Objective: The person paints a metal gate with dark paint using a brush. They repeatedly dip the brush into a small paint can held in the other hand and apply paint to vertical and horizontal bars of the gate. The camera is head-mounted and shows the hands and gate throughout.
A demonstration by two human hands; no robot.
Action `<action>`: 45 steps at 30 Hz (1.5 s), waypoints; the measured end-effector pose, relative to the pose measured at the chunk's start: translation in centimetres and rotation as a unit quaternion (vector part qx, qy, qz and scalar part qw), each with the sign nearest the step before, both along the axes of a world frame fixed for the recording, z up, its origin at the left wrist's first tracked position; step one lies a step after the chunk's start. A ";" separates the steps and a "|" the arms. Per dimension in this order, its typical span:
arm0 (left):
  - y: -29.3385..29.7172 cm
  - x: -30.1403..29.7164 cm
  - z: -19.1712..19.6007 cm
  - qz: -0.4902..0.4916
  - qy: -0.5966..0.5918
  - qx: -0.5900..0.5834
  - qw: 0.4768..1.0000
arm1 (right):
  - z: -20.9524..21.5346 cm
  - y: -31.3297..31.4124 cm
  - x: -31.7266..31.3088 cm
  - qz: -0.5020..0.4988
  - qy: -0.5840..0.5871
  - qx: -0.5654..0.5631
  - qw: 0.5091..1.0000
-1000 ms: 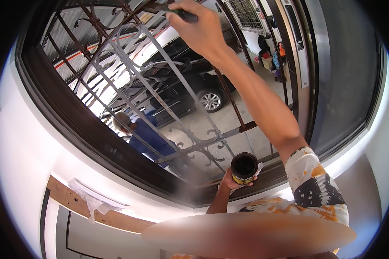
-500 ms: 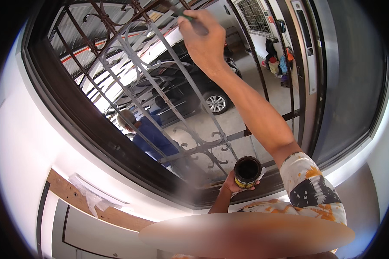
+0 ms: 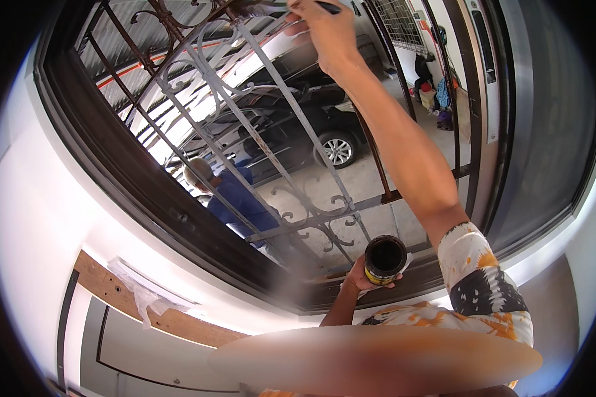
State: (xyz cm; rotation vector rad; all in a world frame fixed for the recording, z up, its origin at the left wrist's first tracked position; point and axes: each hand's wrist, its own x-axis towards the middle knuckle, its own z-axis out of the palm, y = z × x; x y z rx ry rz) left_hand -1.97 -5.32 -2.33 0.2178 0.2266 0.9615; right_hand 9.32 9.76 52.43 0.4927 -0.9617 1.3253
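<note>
My right hand [image 3: 324, 30] is raised high and grips a dark-handled paintbrush [image 3: 328, 8] against the upper bars of an ornate metal window grille [image 3: 258, 126]. Part of the grille is grey, part rusty brown. My left hand [image 3: 361, 278] is low near my chest and holds a small open paint can [image 3: 385, 259] with dark paint inside and a yellow band around it. The brush bristles are cut off at the top edge of the view.
A dark window frame [image 3: 112, 172] surrounds the grille in a white wall [image 3: 40, 218]. Outside, a person in a blue shirt [image 3: 235, 198] stands near a dark parked car [image 3: 298, 126]. A wooden plank [image 3: 146, 311] with plastic wrap lies below the sill.
My right hand with the brush has shifted slightly right and up along the grille. The view has tilted so the can and the person outside sit further right.
</note>
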 end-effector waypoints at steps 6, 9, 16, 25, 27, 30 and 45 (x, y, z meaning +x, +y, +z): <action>0.0 -0.1 0.1 -0.006 -0.012 -0.008 1.000 | -2.6 -0.2 0.0 -0.171 0.156 0.013 0.973; 0.0 -0.1 0.2 -0.003 -0.003 -0.015 1.000 | -2.4 -0.3 -1.3 -0.080 0.128 0.085 0.985; 0.0 -0.1 0.0 -0.003 -0.006 -0.007 1.000 | -0.3 -1.5 -0.5 -0.310 0.064 0.128 0.940; -0.8 1.3 3.4 0.027 0.072 -0.029 0.997 | -3.9 -0.8 6.3 -0.372 0.001 0.044 0.927; -1.3 1.7 4.3 0.066 0.147 -0.019 0.987 | -7.0 -0.4 7.6 -0.376 -0.033 0.042 0.925; -1.6 2.1 4.9 0.083 0.179 0.011 0.980 | -14.1 -1.5 8.5 -0.439 -0.087 0.014 0.894; -5.7 0.0 5.4 0.234 -0.046 0.020 0.971 | -34.1 -7.6 14.3 -0.372 -0.435 -0.129 0.810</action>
